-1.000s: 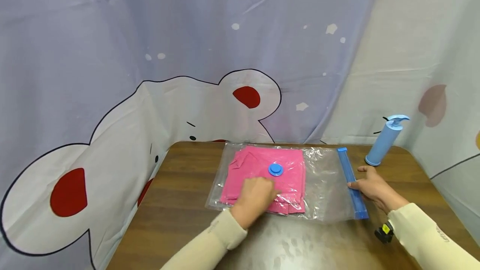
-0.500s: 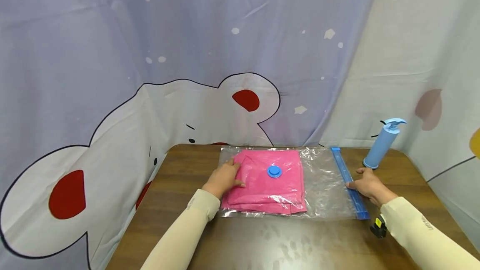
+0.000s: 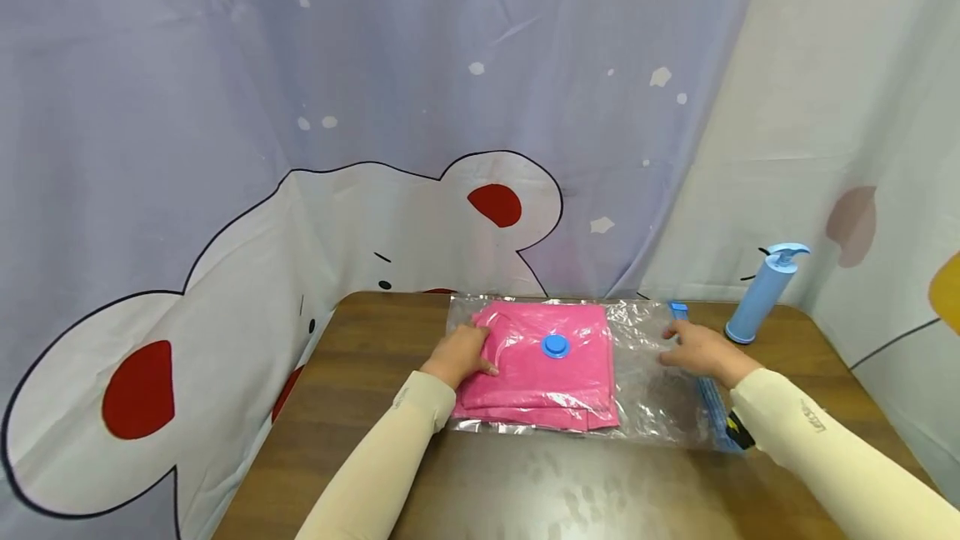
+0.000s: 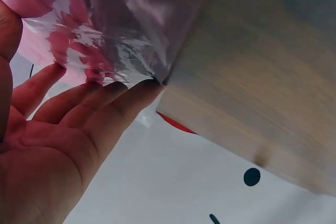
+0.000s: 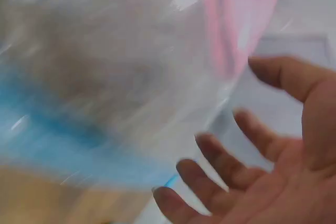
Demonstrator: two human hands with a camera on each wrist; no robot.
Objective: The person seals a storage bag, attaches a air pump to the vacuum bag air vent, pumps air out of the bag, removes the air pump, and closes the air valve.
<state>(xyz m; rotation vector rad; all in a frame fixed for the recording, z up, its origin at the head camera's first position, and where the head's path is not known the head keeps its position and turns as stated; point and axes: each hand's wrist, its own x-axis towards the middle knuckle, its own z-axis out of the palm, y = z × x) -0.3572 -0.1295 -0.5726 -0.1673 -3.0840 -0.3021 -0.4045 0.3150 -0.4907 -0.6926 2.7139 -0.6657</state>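
Note:
A clear plastic vacuum storage bag [image 3: 645,390] lies flat on the table with a folded pink cloth [image 3: 525,382] inside. A round blue valve [image 3: 555,346] sits over the cloth, and a blue strip [image 3: 712,407] runs along the bag's right end. My left hand [image 3: 459,357] rests at the bag's left edge, its outstretched fingers [image 4: 113,106] right at the plastic in the left wrist view. Over the right part of the bag is my right hand [image 3: 705,352], fingers spread and holding nothing. It covers part of the blue strip; the right wrist view is blurred.
Behind the bag's right end stands a light blue pump bottle [image 3: 761,298] on the brown wooden table [image 3: 360,373]. A printed curtain [image 3: 375,65] hangs directly behind the table's back edge. A small black device [image 3: 738,430] shows by the right sleeve.
My left hand has moved from the front of the pink cloth to the bag's left edge. The right hand has left the blue strip and shifted left over the clear plastic.

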